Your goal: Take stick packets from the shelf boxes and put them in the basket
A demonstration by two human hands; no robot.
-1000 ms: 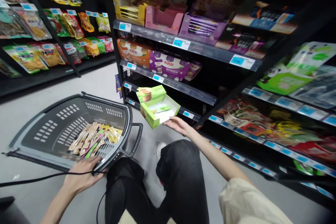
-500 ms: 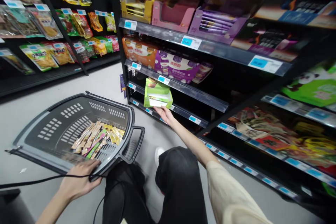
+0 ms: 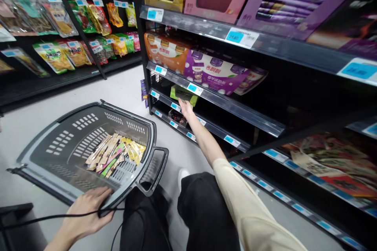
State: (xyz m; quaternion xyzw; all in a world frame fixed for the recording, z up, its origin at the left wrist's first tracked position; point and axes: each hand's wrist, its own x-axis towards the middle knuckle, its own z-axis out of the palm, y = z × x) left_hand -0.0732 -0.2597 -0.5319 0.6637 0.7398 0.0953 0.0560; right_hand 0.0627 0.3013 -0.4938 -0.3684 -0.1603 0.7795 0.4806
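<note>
Grey floor (image 3: 173,141) leaves decent room between the basket (image 3: 153,129), its near rim gripped by the left hand (image 3: 90,208), and the low shelf (image 3: 213,129), where the green box (image 3: 176,92) sits right at the right hand's (image 3: 186,110) outstretched fingertips, can't tell if gripped.

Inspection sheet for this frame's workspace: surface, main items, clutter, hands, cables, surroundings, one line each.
Surface: pale floor; low shelf with price tags along its edge.
Main items: green box at the low shelf, partly hidden; loose sachets inside the grey basket.
Clutter: orange carton and purple carton on the shelf above.
Hands: right hand at the green box's near side, exact contact unclear; left hand on the basket's near rim.
Cables: black cable crossing the left hand.
Surroundings: bagged snacks displayed to the left.
</note>
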